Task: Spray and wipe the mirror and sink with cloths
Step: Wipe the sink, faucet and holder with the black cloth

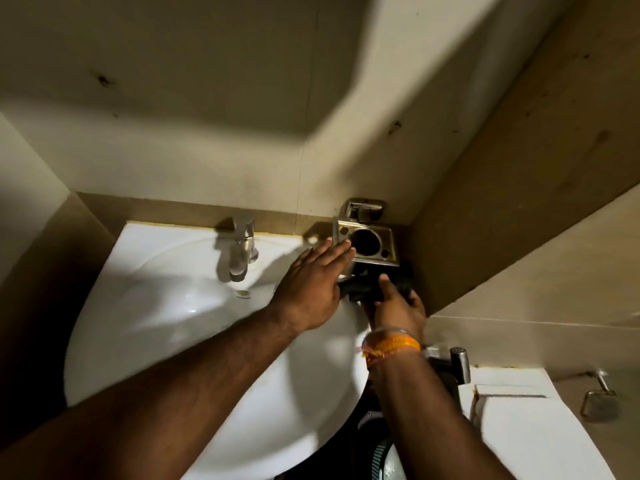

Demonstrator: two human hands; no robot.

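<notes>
A white sink (166,323) fills the lower left, with a steel tap (240,249) at its back rim. At the sink's back right corner lies a dark cloth (363,289). My left hand (311,285) reaches over the basin with straight fingers, its fingertips touching the front of a steel toothbrush holder (369,242) fixed to the wall. My right hand (398,306), with an orange thread band at the wrist, grips the dark cloth just under the holder. No mirror or spray bottle is in view.
A beige tiled wall rises behind the sink, and a side wall closes in at the right. A white toilet cistern (512,410) and a steel jet spray (460,362) sit at the lower right. A small steel fitting (601,400) is mounted on the far right wall.
</notes>
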